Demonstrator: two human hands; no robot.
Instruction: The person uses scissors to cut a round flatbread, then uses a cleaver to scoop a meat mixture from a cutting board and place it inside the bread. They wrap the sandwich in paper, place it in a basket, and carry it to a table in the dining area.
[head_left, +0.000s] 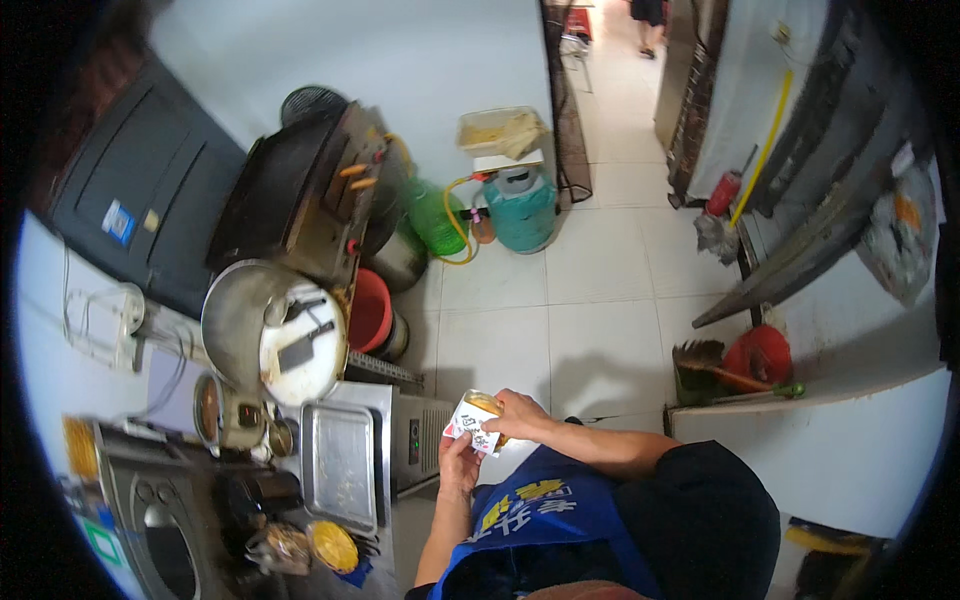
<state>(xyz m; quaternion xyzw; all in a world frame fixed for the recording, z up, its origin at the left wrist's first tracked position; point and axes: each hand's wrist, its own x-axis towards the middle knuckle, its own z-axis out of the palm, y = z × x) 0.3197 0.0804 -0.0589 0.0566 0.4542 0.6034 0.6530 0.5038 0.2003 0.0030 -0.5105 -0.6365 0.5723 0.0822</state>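
A browned flat bun sits partly inside a white paper sleeve that bears printed writing. I hold them in front of my blue apron, above the tiled floor. My left hand pinches the sleeve at its lower left corner. From the right, my right hand grips the sleeve and bun along the side, with the thumb across the paper. The bun's upper edge shows at the sleeve's opening. Fingers and paper hide the rest of it.
Left of me, a steel counter carries a shallow metal tray. Beyond it, a cleaver lies on a round white chopping board. A red bucket, a gas cylinder and a dustpan stand on the floor. Someone's legs show through the doorway.
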